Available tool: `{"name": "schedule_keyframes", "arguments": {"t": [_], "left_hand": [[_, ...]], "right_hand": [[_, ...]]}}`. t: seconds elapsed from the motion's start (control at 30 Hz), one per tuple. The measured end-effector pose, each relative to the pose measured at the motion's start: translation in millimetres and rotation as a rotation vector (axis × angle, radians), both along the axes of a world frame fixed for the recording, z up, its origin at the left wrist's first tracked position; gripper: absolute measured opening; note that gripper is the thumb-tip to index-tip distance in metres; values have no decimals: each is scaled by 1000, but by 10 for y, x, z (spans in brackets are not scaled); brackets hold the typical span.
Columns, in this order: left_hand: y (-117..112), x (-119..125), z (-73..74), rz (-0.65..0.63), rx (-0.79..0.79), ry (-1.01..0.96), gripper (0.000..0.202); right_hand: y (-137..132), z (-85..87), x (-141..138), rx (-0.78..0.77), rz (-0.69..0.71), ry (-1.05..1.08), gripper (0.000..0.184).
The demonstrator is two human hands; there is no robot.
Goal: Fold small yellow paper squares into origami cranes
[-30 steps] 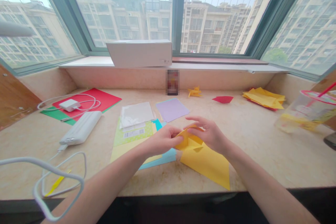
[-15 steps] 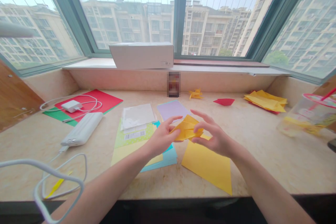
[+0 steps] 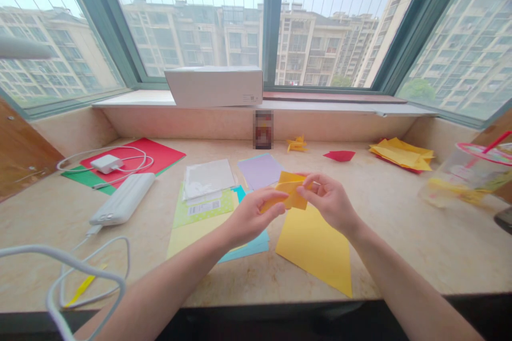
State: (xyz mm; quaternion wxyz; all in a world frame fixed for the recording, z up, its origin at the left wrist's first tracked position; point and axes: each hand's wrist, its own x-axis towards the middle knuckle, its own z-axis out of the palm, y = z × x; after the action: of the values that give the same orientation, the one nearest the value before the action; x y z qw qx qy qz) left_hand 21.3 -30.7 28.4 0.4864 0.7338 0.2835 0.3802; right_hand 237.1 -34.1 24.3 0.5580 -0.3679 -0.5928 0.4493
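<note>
A folded piece of orange-yellow paper (image 3: 291, 192) is held in the air above the counter between both hands. My left hand (image 3: 250, 216) pinches its lower left corner. My right hand (image 3: 330, 201) grips its right side with curled fingers. Below the hands a flat yellow sheet (image 3: 316, 248) lies on the counter, one corner pointing to the front edge. To its left sits a fanned stack of coloured sheets (image 3: 208, 213) with a clear packet on top.
A white power bank (image 3: 122, 198) and cables lie at the left, with a charger on red and green paper (image 3: 160, 152). Folded paper figures (image 3: 296, 144) (image 3: 340, 155), a yellow paper pile (image 3: 402, 153) and a plastic cup (image 3: 468, 173) are at the back and right. A white box (image 3: 214, 86) rests on the sill.
The folded paper has been lifted off the flat sheet and raised. Both hands have closed their fingers on it, where half a second ago the fingers were spread.
</note>
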Motion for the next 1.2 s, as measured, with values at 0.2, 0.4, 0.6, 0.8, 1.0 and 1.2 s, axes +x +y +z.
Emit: {"name": "schedule_keyframes", "arguments": {"t": [0.2, 0.4, 0.6, 0.8, 1.0, 1.2], "left_hand": [[9, 49, -58, -36, -115, -147, 27], [-4, 49, -22, -85, -234, -239, 49], [6, 40, 57, 29, -459, -241, 44], [24, 28, 106, 53, -452, -226, 34], [40, -15, 138, 125, -505, -194, 31], [24, -19, 128, 165, -471, -236, 28]], "right_hand": [[2, 60, -38, -58, -26, 150, 38], [32, 20, -35, -54, -104, 147, 28], [78, -37, 14, -58, -137, 268, 33], [80, -18, 30, -84, -149, 306, 36], [131, -47, 64, -14, -226, 324, 32], [137, -51, 45, 16, -270, 311, 35]]}}
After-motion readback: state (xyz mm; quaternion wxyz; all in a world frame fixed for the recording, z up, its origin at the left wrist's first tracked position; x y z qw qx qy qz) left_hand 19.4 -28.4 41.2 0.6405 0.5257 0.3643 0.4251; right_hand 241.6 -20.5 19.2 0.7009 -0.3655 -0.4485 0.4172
